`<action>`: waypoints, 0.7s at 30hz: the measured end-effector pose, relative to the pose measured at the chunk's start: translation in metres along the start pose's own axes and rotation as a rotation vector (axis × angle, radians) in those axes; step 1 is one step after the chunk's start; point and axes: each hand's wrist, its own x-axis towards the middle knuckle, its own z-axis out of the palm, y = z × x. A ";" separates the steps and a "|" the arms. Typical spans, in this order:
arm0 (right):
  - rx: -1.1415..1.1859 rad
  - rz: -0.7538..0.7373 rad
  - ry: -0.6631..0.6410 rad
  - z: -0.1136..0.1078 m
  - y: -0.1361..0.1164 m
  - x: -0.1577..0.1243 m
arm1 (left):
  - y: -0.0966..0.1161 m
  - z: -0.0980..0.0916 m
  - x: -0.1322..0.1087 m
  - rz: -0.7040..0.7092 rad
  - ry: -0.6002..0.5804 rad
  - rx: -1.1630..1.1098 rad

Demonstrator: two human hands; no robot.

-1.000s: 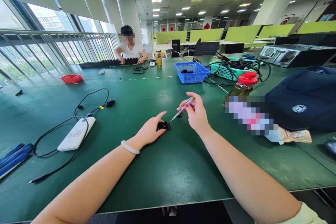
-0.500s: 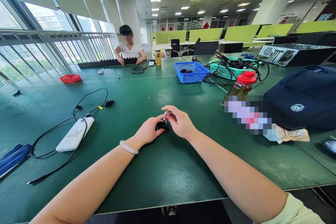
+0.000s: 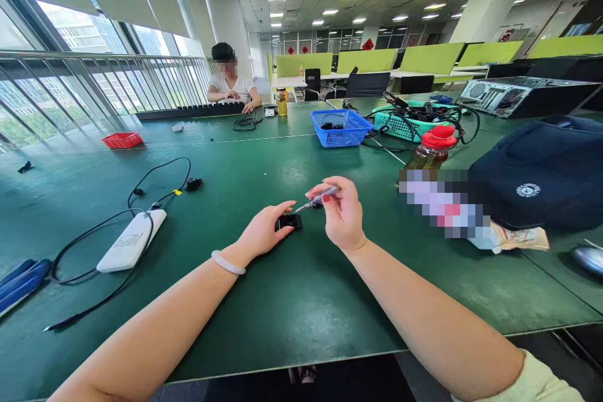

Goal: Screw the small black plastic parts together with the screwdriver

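My left hand (image 3: pixel 262 226) is closed on a small black rectangular part (image 3: pixel 289 221), thumb on its near side and index finger along its far side. The part rests on the green table. In my right hand (image 3: pixel 343 210) is a slim screwdriver (image 3: pixel 319 198) with a clear purplish handle, held like a pen. Its metal shaft slants down to the left, and the tip is near the far edge of the black part; whether it touches, I cannot tell. A small dark piece (image 3: pixel 318 205) shows just below the screwdriver, partly hidden by my right fingers.
A white power bank (image 3: pixel 132 240) with black cables lies left, by blue gloves (image 3: pixel 21 282). Ahead stand a blue basket (image 3: pixel 342 138) and a cable-filled green basket (image 3: pixel 396 129). A red-lidded bottle (image 3: pixel 436 138) and dark bag (image 3: pixel 541 169) are right. A person (image 3: pixel 230 85) sits across.
My right hand has drawn back to the right and tilted the screwdriver from near upright to a slant. More of the black part now shows. My left hand stays on it.
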 end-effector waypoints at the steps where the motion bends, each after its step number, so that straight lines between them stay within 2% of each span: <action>1: -0.016 0.014 -0.046 0.002 0.003 -0.001 | 0.001 0.000 0.000 0.000 0.005 -0.009; 5: -0.131 0.089 -0.235 0.012 0.013 -0.005 | 0.003 -0.002 0.000 0.024 0.008 -0.034; 9: -0.167 0.064 -0.272 0.014 0.006 -0.003 | 0.002 -0.003 0.000 0.048 0.011 -0.030; 11: -0.194 0.048 -0.189 0.009 0.001 0.000 | 0.002 -0.003 0.000 0.049 0.021 -0.020; 14: -0.258 0.073 0.087 -0.005 0.000 0.007 | 0.001 -0.004 -0.001 0.040 0.022 -0.007; 16: -0.336 0.128 0.208 -0.016 0.006 0.013 | 0.001 -0.005 -0.001 0.039 0.019 -0.001; 18: -0.461 0.201 0.206 -0.025 0.016 0.017 | 0.002 -0.006 -0.002 0.049 0.036 0.006; 21: -0.558 0.308 0.130 -0.030 0.028 0.018 | 0.005 -0.011 -0.004 0.050 0.110 0.059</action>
